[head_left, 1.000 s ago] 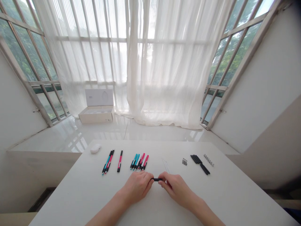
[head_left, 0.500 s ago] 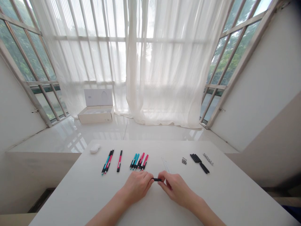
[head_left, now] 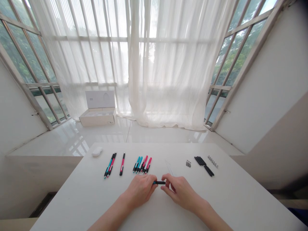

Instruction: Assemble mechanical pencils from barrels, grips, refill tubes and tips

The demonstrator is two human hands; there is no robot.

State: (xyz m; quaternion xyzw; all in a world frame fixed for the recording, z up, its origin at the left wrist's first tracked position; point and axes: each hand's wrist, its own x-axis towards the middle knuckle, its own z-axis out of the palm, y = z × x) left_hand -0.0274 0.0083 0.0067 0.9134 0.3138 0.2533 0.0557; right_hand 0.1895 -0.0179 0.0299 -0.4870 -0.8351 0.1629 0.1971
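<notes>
head view: both hands sit low on the white table (head_left: 72, 195), close together, not touching each other. left hand (head_left: 139, 190) and right hand (head_left: 179, 192) are clamped on opposite ends of a black pen barrel (head_left: 159, 182), which spans the small gap between them, roughly level, with a teal bit showing at the left hand. just past the right hand lie thin clear tubes (head_left: 169, 167). ahead of the left hand: a bunch of teal and pink pens (head_left: 142, 165), one pink-and-black pen (head_left: 122, 164), then a second bunch of pens (head_left: 110, 165), and a white oval object (head_left: 97, 151). right side of the table: small metal parts (head_left: 188, 163), black barrels (head_left: 204, 166), a row of small silver parts (head_left: 213, 161). beyond the table, an open white box (head_left: 97, 109) sits on a glossy white ledge (head_left: 154, 138) before sheer white curtains (head_left: 168, 64).
</notes>
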